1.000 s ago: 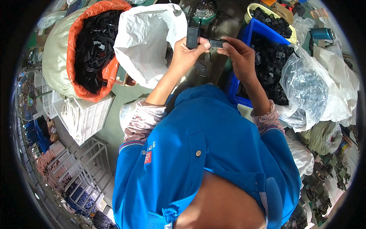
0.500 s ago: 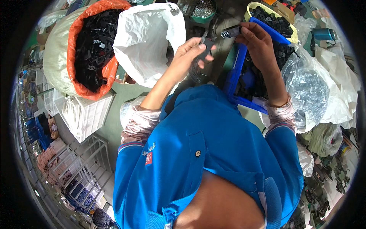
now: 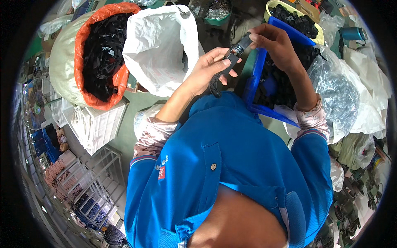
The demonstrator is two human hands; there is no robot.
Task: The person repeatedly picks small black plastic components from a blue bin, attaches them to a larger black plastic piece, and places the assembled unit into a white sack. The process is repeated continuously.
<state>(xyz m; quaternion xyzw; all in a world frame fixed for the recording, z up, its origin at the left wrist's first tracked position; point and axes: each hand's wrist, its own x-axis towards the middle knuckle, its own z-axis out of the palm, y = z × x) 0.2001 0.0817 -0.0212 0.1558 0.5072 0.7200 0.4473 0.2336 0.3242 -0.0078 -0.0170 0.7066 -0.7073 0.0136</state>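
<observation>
Plainly, both hands are busy in midair, in front of the blue shirt (image 3: pixel 248 153). The left hand (image 3: pixel 204 71) has its grip wrapped round a black part (image 3: pixel 233 59), the thumb pressed along its blocky end and some fingers spread out past its far side; a curved tail (image 3: pixel 214 84) of that part reaches down below the hand. The right hand (image 3: pixel 276 43) has its grip pinched on a small dark piece (image 3: pixel 245 41), thumb against fingers. These 2 pieces line up end to end on a slant, with a shiny bit of metal (image 3: pixel 237 50) where they meet; whether they are fully joined is too small to tell.

The held pieces sit between an open white bag (image 3: pixel 159 49) on the left and a blue bin (image 3: pixel 250 97) on the right. Black parts (image 3: pixel 283 84) fill much of the bin, and the right forearm passes above it. Just behind the bin stands a yellow tub (image 3: pixel 321 38) of black pieces. Farther left, a pale sack (image 3: pixel 62 64) with an orange lining (image 3: pixel 79 68) holds more black strips. A green bowl (image 3: pixel 217 21) of small metal bits lies beyond the hands.
</observation>
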